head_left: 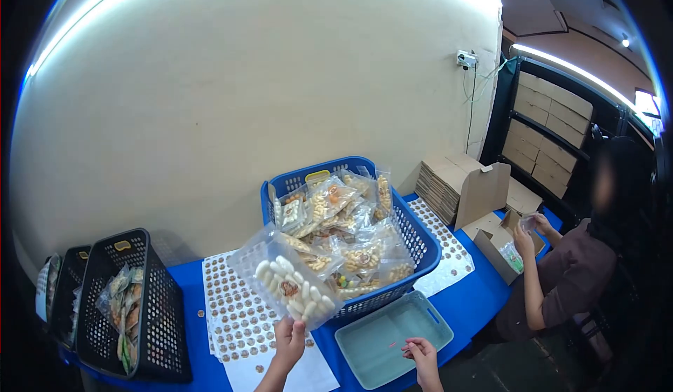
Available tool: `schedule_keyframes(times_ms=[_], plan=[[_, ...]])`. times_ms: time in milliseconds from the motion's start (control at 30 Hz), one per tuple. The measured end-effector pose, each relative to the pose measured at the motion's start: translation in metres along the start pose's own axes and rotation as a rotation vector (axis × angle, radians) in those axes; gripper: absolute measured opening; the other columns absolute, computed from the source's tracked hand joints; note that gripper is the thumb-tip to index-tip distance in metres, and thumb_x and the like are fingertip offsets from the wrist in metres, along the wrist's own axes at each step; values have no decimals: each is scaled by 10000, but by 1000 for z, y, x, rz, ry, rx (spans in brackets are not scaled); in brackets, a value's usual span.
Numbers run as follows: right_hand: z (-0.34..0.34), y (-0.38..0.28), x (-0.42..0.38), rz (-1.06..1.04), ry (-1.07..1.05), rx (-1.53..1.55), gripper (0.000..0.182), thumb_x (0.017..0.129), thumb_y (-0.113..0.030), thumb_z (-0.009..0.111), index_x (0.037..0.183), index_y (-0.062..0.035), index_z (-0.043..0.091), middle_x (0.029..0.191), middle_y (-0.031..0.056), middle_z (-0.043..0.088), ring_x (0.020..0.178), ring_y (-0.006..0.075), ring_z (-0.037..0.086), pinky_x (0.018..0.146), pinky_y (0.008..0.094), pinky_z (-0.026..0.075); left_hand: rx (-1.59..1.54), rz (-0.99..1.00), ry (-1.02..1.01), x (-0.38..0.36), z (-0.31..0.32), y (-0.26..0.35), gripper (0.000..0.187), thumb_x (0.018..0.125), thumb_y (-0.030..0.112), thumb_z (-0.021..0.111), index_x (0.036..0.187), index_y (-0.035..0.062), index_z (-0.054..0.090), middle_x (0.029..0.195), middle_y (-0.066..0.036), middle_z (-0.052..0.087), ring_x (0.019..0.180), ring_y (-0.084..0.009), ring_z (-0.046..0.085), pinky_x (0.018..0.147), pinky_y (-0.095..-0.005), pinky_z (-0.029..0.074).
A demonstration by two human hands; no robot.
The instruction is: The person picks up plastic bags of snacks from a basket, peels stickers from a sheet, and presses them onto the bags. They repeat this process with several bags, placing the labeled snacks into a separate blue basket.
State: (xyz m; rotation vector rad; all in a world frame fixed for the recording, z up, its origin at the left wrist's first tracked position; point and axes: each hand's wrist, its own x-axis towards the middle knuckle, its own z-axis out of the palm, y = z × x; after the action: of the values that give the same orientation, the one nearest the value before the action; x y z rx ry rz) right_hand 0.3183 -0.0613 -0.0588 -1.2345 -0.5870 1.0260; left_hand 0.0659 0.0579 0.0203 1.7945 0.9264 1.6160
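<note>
**Labelled bag held up beside a heaped blue basket**

The left hand (289, 341) has its grip closed, thumb against fingers, on the lower edge of a clear bag of white oval pieces (265, 253). The bag is raised at the near left side of the blue basket (425, 246), overlapping its rim in view, and a round brown label (289, 289) already shows on its front. The right hand (425, 364) pinches a small pink piece (406, 350) in its fingertips over the green tray (354, 358), just in front of the basket; what the piece is cannot be told.

Inside the basket lies a high pile of filled bags (333, 206). At least two carry round labels; many are turned or covered, so how many are labelled cannot be told. For this one bag, labelling looks done. Plenty of round stickers sit on the sticker sheets (242, 313) left of the basket, and more on the sheet (452, 253) to its right, so the supply seems far from used up.

Left of the basket on the blue bench (193, 280), a black basket (167, 329) holds further bags. To its right, a co-worker (571, 273) handles a small clear packet (528, 222) beside an open carton (499, 259) with packets inside.
</note>
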Motion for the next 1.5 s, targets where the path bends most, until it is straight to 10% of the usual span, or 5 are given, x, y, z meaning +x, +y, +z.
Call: schedule_keyframes(times_ms=[233,467,800,1200,1500], plan=[[-8,6,5,15,2,-11,124,833,-61,501,908,28,542,773,81,598,690,118,567,628,228,458,68,-429,-441,63,51,-53,350,873,321,450,924,-22,501,729,-144,549,656,-202,524,596,-288,405],[2,33,7,10,-148,-65,100,817,-75,554,760,4,533,730,45,560,631,99,550,598,217,441,166,-150,-554,54,43,-11,472,827,263,541,1202,14,399,1157,-201,464,1067,-279,476,902,-329,364],[32,36,23,-18,-10,-74,94,799,-33,497,707,-18,486,595,21,501,545,90,495,554,225,420,101,-465,37,-5,-135,37,288,807,14,497,1095,13,482,1060,-90,536,967,-166,537,759,-263,451],[171,94,-15,-33,-333,-173,168,856,-156,484,833,-30,592,735,24,572,636,81,497,578,219,403,672,-163,693,-60,-354,124,137,834,40,459,925,-19,542,876,-76,575,824,-137,549,763,-252,420],[224,222,-89,267,-1099,-1250,739,751,-439,557,1273,13,296,1231,262,393,1152,373,369,958,447,299,804,-175,580,-73,-447,106,105,806,24,481,842,-27,565,801,-87,589,747,-152,562,693,-256,427]])
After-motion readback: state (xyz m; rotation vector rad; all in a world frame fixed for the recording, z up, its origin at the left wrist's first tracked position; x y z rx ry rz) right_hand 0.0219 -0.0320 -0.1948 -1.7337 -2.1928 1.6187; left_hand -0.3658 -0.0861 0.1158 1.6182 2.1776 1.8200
